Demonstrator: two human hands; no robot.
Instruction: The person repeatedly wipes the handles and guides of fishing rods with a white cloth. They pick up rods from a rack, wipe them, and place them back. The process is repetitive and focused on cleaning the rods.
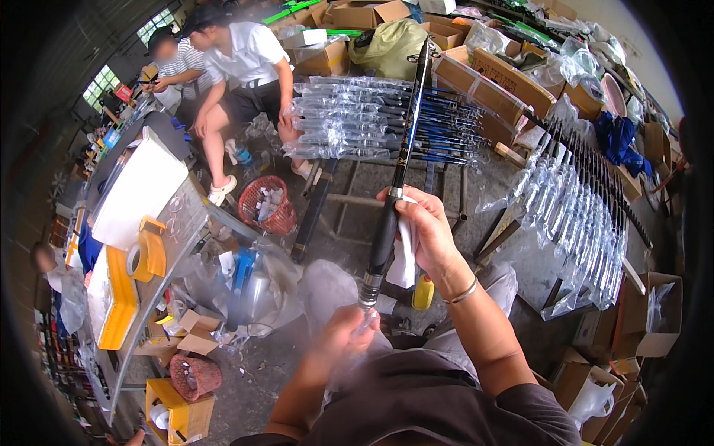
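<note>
A black telescopic fishing rod (pixel 387 223) with a dark blue sheen higher up slants upward in front of me, its tip end pointing away. My left hand (pixel 348 328) is closed around the butt end, slightly blurred, with some clear plastic at the fingers. Higher on the handle, my right hand (pixel 427 229) pinches the rod with a white cloth (pixel 404 256) held against it; the cloth hangs down beside the handle. A metal bangle sits on my right wrist.
Plastic-wrapped rods (pixel 342 119) lie stacked on a rack ahead; more bagged rods (pixel 561 204) rest at right. A red basket (pixel 265 205) stands left of the rack. Yellow tape (pixel 139 262) is on the left table. Two people sit at the far left. Cardboard boxes (pixel 654 312) line the right.
</note>
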